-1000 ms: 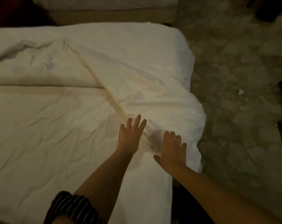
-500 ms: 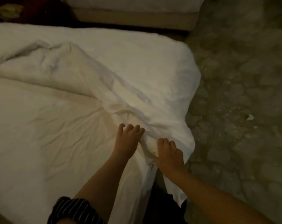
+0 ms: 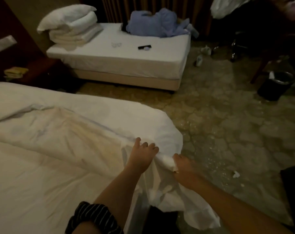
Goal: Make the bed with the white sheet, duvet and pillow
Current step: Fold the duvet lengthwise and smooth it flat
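Duvet step: left hand and right hand both curl tight on a corner of the white duvet; next, likely, draw it square over the sheet.

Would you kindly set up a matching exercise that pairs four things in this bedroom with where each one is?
Things:
1 duvet
2 pillow
3 blue clothes
4 black bin

Places:
A on the carpet, at the right
B atop folded bedding on the far bed
C gripped by left hand and right hand
D heaped at the far bed's right end

Pairs: 1-C, 2-B, 3-D, 4-A.
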The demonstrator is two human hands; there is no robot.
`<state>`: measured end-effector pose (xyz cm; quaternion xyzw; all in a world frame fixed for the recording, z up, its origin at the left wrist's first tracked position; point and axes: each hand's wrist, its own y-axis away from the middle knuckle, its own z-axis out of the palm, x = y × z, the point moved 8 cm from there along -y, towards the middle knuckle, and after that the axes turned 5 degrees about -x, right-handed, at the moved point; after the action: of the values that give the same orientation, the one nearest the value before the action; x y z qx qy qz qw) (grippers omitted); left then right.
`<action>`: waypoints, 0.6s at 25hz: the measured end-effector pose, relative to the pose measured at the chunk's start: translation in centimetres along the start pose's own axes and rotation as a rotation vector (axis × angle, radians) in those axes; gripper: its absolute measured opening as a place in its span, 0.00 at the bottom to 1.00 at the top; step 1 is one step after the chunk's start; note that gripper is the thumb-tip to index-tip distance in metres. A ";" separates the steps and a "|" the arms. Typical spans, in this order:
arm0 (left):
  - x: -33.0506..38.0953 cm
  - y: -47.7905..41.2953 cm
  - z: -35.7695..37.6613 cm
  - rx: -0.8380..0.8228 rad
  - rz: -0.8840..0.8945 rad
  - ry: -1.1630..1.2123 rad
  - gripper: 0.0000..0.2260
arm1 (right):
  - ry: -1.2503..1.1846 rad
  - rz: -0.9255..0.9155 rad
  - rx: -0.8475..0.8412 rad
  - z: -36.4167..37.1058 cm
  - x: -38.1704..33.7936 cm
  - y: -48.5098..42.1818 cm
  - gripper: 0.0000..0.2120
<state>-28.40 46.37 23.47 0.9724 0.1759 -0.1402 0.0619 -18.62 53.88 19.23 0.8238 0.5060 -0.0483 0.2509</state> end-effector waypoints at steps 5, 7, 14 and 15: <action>-1.3 -13.1 -0.6 -0.048 0.033 0.060 0.06 | -0.165 0.040 -0.103 -7.6 6.2 -7.7 0.21; -2.4 -17.9 -1.5 -0.067 0.019 0.037 0.08 | -0.200 0.037 -0.102 -10.7 8.3 -11.5 0.21; -6.4 -30.9 -0.8 -0.237 -0.046 -0.042 0.10 | -0.257 -0.087 -0.261 -16.2 13.7 -24.2 0.20; -6.9 -32.5 -0.4 -0.282 -0.055 -0.043 0.11 | -0.258 -0.097 -0.289 -16.2 14.6 -26.3 0.20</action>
<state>-46.16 74.44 23.52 0.9456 0.2193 -0.1365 0.1978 -36.91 82.74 18.84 0.7407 0.5105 -0.0923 0.4268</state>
